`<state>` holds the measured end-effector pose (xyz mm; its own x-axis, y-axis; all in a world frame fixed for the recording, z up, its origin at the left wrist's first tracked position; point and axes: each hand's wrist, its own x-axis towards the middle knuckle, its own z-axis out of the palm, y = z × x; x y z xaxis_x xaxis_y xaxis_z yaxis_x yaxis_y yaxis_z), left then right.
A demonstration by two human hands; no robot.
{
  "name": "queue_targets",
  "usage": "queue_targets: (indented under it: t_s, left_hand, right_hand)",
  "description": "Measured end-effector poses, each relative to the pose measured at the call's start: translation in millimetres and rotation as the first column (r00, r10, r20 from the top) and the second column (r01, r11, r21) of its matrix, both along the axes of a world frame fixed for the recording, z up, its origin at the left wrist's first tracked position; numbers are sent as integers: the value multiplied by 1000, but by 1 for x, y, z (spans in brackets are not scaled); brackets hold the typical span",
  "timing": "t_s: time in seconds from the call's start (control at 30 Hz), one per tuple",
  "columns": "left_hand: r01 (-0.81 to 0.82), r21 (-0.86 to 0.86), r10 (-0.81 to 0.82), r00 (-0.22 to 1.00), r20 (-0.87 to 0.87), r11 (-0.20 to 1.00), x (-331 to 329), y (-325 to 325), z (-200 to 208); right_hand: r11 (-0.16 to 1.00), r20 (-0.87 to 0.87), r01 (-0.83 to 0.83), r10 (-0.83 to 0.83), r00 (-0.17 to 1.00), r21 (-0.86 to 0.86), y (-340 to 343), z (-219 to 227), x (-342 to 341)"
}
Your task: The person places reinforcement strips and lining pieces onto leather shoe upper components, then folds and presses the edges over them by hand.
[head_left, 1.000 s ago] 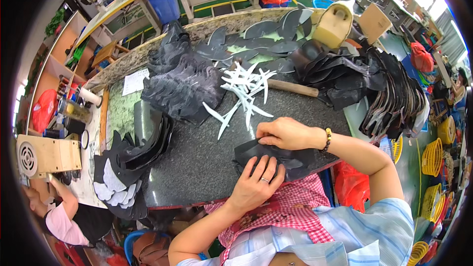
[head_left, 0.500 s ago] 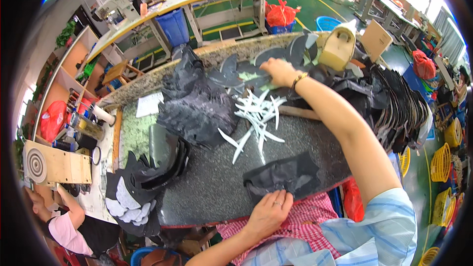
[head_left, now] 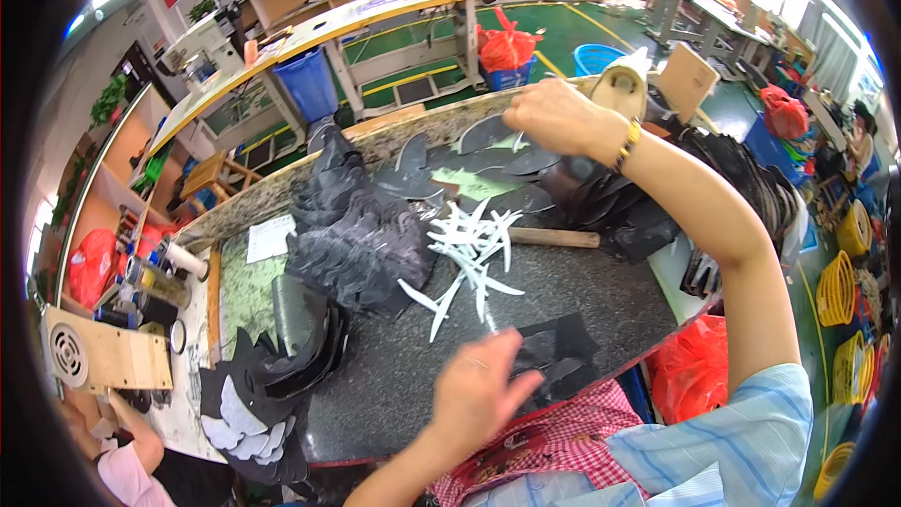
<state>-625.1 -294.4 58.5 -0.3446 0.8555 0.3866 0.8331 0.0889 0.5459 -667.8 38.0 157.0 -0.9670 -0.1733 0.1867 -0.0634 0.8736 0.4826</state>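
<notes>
My left hand (head_left: pixel 477 387) is open, thumb and fingers apart, just above a flat black piece (head_left: pixel 563 343) that looks like leather, at the table's near edge. It covers part of that piece. My right hand (head_left: pixel 563 120), its fingers curled closed, is raised over the far side of the table; whatever it may hold is hidden. Below it lie loose dark curved pieces (head_left: pixel 488 134). White crescent-shaped strips (head_left: pixel 465 249) are heaped in the middle, beside a wooden handle (head_left: pixel 554 238). A heap of crumpled black pieces (head_left: pixel 361 244) sits left of the strips.
Curved black pieces (head_left: pixel 305 371) and grey-white pads (head_left: pixel 246 437) lie at the left. Stacked black pieces (head_left: pixel 751 192) and a tan shoe-last-like form (head_left: pixel 619 92) stand at the right. A wooden machine (head_left: pixel 108 352) is beside another person (head_left: pixel 131 469) at far left.
My left hand has lifted off the black piece, moved left and opened. My right hand has risen and curled its fingers. The view has shifted slightly.
</notes>
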Motion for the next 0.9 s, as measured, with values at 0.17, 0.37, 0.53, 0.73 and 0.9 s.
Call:
queue_targets:
  t_s: [0.17, 0.37, 0.53, 0.73, 0.9]
  left_hand:
    - [-120, 196, 119, 993, 17, 973, -30, 57, 56]
    - [-164, 231, -64, 669, 740, 959, -6, 33, 53]
    - [-212, 132, 2, 535, 845, 968, 12, 33, 44]
    - [-76, 19, 22, 506, 862, 997, 13, 8, 11]
    - [68, -216, -142, 926, -350, 974, 46, -21, -37]
  right_hand:
    - [762, -27, -335, 386, 922, -555, -96, 19, 96]
    - [49, -118, -127, 158, 980, -991, -109, -47, 143]
    - [-67, -190, -184, 102, 977, -981, -108, -56, 183]
    - [313, -242, -283, 162, 957, -907, -121, -47, 198]
    - [147, -350, -336, -83, 933, -930, -128, -55, 203]
